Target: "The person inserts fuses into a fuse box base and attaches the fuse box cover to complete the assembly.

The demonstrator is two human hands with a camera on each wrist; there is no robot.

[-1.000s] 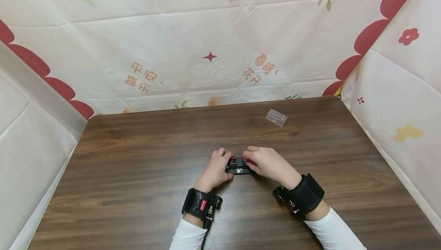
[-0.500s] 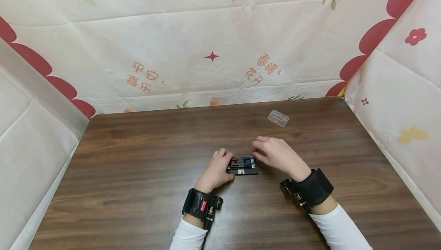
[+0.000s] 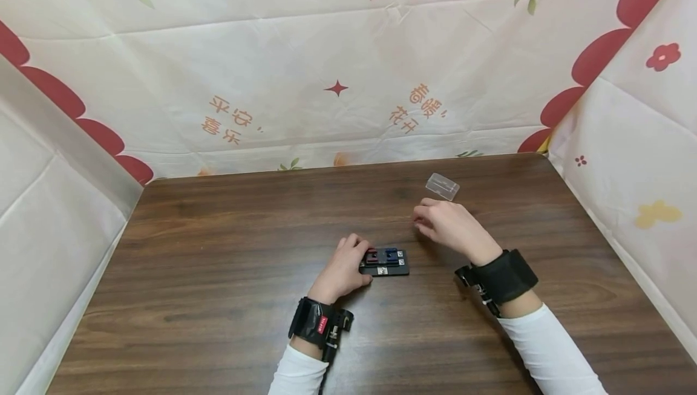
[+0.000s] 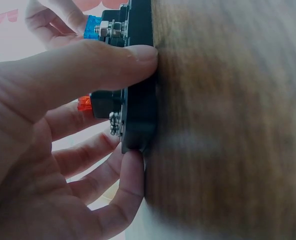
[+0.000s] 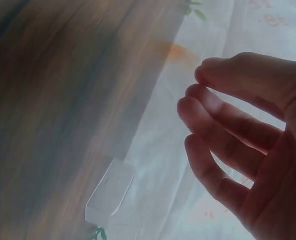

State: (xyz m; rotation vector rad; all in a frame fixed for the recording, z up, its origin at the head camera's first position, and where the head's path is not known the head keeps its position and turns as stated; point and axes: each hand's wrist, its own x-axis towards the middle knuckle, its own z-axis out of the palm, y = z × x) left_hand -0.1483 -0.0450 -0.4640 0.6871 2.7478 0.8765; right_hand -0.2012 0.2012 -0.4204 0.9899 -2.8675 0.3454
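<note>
A small black fuse block (image 3: 389,261) lies on the table, one blue blade fuse (image 4: 92,27) and one red blade fuse (image 4: 84,103) seated in it. Metal screw terminals show along its side in the left wrist view. My left hand (image 3: 340,266) grips its left end, thumb on the near edge and fingers around the end and far side. Apart from the block, my right hand (image 3: 456,228) hovers with loosely bent fingers and nothing between them. Just beyond it lies a clear plastic cover (image 3: 442,186), also visible in the right wrist view.
The wood-grain table (image 3: 218,250) ends at a printed white cloth (image 3: 272,80) hung along the back. More cloth hangs at the left and right sides. Black camera straps circle both wrists.
My right hand has left the fuse block and moved away to the right and back, toward the clear cover, uncovering the blue fuse. My left hand keeps its grip on the block.
</note>
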